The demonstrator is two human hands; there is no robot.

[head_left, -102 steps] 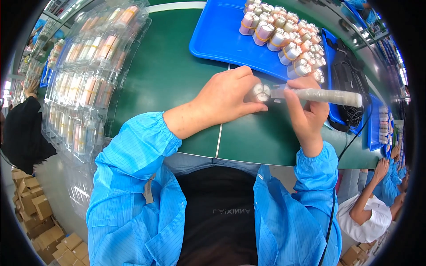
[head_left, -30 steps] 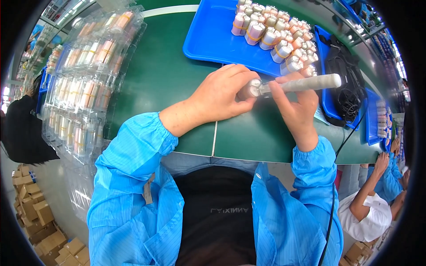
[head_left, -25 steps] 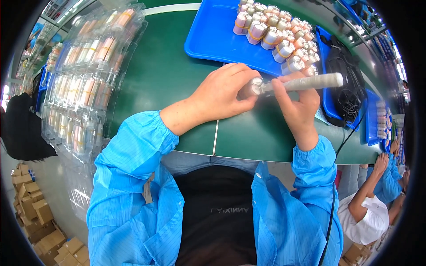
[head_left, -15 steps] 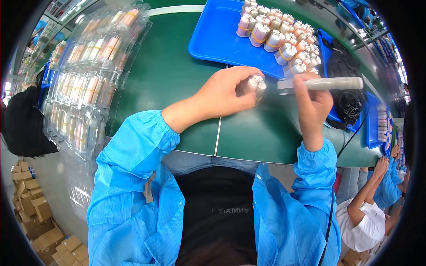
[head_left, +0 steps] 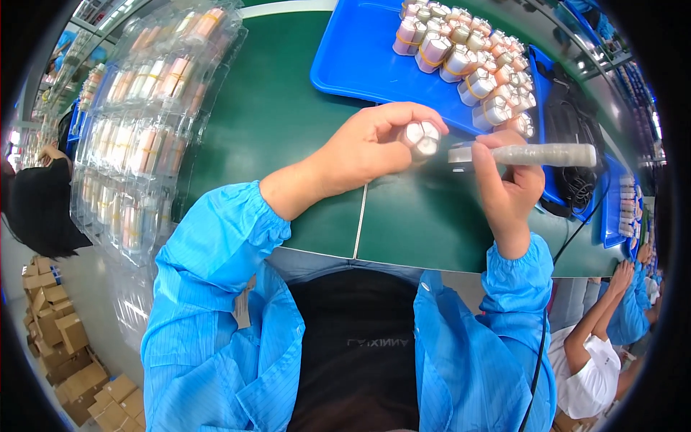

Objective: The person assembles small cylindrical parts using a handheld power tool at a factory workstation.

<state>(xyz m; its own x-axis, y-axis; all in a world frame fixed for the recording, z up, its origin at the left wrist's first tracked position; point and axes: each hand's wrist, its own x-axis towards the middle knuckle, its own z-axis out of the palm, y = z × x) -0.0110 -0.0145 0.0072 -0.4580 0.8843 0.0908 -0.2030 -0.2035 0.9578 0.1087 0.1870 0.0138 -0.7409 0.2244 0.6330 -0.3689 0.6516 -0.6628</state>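
Observation:
My left hand (head_left: pixel 371 144) holds a small bundle of three silver cylindrical cells (head_left: pixel 420 137), their round ends turned toward me. My right hand (head_left: pixel 506 189) grips a slim grey pen-shaped tool (head_left: pixel 525 154) lying level, its tip pointing left and a short gap away from the bundle. Both hands hover over the green table (head_left: pixel 273 122). Just beyond them a blue tray (head_left: pixel 360 61) carries several similar cell bundles (head_left: pixel 468 57) wrapped with orange bands.
Clear plastic blister trays (head_left: pixel 144 137) filled with cells are stacked at the left of the table. A black cable bundle (head_left: pixel 568 137) lies at the right beside more blue trays (head_left: pixel 619 209). Other people in blue sleeves (head_left: pixel 619 317) work at lower right. Cardboard boxes (head_left: pixel 65 353) sit on the floor, lower left.
The tool tip was against the cell bundle a second ago; now my right hand has drawn the tool away to the right, leaving a gap. My left hand turned the bundle's ends toward me.

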